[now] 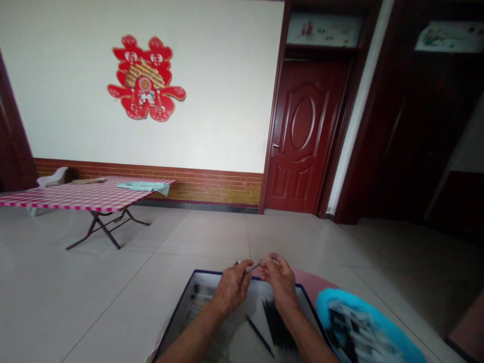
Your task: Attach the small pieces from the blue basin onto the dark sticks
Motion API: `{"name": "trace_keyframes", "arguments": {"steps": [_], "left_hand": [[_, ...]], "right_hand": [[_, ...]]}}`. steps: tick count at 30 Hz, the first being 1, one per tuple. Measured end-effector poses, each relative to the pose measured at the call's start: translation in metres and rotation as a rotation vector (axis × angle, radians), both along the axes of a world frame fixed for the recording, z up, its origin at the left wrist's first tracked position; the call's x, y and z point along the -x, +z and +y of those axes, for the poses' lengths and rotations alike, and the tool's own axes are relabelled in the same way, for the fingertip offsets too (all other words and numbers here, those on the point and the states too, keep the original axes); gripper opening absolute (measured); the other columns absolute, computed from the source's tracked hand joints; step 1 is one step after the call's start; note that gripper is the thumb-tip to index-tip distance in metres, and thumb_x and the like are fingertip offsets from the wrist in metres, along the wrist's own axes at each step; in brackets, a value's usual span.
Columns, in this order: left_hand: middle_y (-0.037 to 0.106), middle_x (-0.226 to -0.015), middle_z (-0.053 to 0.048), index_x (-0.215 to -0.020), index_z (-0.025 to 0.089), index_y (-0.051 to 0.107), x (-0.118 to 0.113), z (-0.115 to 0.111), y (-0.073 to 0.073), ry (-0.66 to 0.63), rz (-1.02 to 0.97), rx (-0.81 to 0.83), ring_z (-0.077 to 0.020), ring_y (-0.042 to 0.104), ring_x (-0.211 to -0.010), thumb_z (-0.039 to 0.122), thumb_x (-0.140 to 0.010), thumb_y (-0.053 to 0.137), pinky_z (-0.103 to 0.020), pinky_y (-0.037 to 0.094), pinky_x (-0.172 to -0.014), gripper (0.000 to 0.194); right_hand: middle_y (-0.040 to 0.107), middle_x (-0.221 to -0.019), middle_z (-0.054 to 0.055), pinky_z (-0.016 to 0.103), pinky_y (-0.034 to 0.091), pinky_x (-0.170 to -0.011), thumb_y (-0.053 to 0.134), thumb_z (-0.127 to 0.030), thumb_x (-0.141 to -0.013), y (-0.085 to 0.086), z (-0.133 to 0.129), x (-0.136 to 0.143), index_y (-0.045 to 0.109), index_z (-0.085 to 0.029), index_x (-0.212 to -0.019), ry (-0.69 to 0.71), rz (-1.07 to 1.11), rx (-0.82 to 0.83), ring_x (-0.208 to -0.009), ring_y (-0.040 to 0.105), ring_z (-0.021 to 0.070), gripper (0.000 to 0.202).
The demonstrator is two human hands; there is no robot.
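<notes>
My left hand point(232, 287) and my right hand point(278, 280) are close together over the far edge of a shallow white box point(215, 278) with a dark blue rim. Between their fingertips is a small thin rod point(255, 266), pinched from both sides. Inside the box, a bundle of thin black sticks point(275, 322) lies partly under my right forearm. One dark stick point(259, 334) rests apart from it near the middle. Blurred clear pieces point(200, 302) lie at the box's left side, partly behind my left arm.
Right of the box, a blue basin point(325, 302) holds blurred black and whitish pieces. A pink surface point(308, 280) shows beneath. Farther off at the left stands a folding table with a checked cover point(86, 196) and a pale green cloth point(141, 186).
</notes>
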State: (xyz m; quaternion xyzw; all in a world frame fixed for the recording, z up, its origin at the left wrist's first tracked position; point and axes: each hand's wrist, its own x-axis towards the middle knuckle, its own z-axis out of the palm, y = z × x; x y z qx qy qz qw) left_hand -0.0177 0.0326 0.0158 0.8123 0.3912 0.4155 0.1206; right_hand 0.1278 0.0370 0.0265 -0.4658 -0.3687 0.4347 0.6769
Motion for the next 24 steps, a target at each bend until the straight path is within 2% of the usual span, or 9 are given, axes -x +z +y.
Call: {"name": "trace_keyframes", "arguments": {"steps": [4, 7, 11, 15, 17, 20, 24], "left_hand": [[0.066, -0.094, -0.005, -0.111, 0.019, 0.049, -0.001, -0.001, 0.001, -0.003, -0.001, 0.019, -0.015, 0.062, -0.085, 0.024, -0.089, 0.037, -0.023, 0.044, -0.077, 0.025], [0.067, -0.086, -0.004, -0.11, 0.019, 0.047, -0.002, -0.003, 0.004, 0.002, -0.016, 0.039, -0.0148, 0.063, -0.079, 0.025, -0.09, 0.035, -0.022, 0.045, -0.071, 0.023], [0.067, -0.083, -0.004, -0.108, 0.019, 0.049, -0.001, 0.002, -0.002, 0.013, -0.001, 0.051, -0.0161, 0.064, -0.076, 0.028, -0.092, 0.031, -0.023, 0.045, -0.068, 0.025], [0.068, -0.094, -0.009, -0.112, 0.018, 0.05, 0.004, 0.012, -0.016, 0.098, 0.04, -0.013, -0.0183, 0.065, -0.084, 0.029, -0.091, 0.028, -0.026, 0.047, -0.074, 0.032], [0.067, -0.098, -0.01, -0.114, 0.018, 0.05, 0.007, 0.016, -0.018, 0.136, 0.074, -0.064, -0.0193, 0.064, -0.086, 0.028, -0.09, 0.028, -0.028, 0.047, -0.076, 0.034], [0.068, -0.096, -0.008, -0.112, 0.02, 0.052, 0.006, 0.016, -0.007, 0.133, 0.145, -0.071, -0.0186, 0.064, -0.084, 0.027, -0.09, 0.03, -0.027, 0.047, -0.073, 0.032], [0.069, -0.078, -0.004, -0.105, 0.022, 0.055, -0.002, 0.008, 0.02, 0.151, 0.287, -0.02, -0.0179, 0.065, -0.073, 0.026, -0.09, 0.034, -0.024, 0.044, -0.064, 0.026]], "right_hand": [[0.068, -0.071, 0.004, 0.026, 0.05, -0.059, 0.059, -0.048, -0.068, -0.003, -0.004, 0.005, 0.063, -0.017, -0.08, 0.026, -0.246, -0.04, -0.069, 0.063, 0.0185, 0.033], [0.067, -0.07, 0.004, 0.027, 0.048, -0.061, 0.052, -0.043, -0.074, -0.006, -0.008, 0.013, 0.065, -0.017, -0.076, 0.009, -0.473, -0.107, -0.07, 0.062, 0.0189, 0.03], [0.067, -0.072, 0.005, 0.028, 0.046, -0.069, 0.048, -0.035, -0.077, -0.012, -0.011, 0.023, 0.066, -0.017, -0.071, -0.041, -0.597, -0.16, -0.073, 0.06, 0.0183, 0.026], [0.066, -0.085, 0.01, 0.03, 0.045, -0.078, 0.039, -0.022, -0.08, -0.013, -0.015, 0.031, 0.066, -0.015, -0.083, -0.05, -0.846, -0.267, -0.083, 0.059, 0.0188, 0.028], [0.066, -0.092, 0.012, 0.03, 0.044, -0.082, 0.038, -0.016, -0.079, -0.01, -0.018, 0.032, 0.064, -0.013, -0.094, -0.032, -1.0, -0.257, -0.089, 0.059, 0.0192, 0.03], [0.066, -0.099, 0.013, 0.029, 0.043, -0.085, 0.043, -0.013, -0.076, 0.005, -0.02, 0.026, 0.063, -0.012, -0.1, 0.037, -1.123, -0.173, -0.094, 0.059, 0.0191, 0.031], [0.07, -0.093, 0.008, 0.025, 0.046, -0.077, 0.048, -0.015, -0.072, 0.033, -0.02, -0.007, 0.067, -0.016, -0.094, 0.102, -1.167, -0.135, -0.085, 0.062, 0.0169, 0.029]]}}
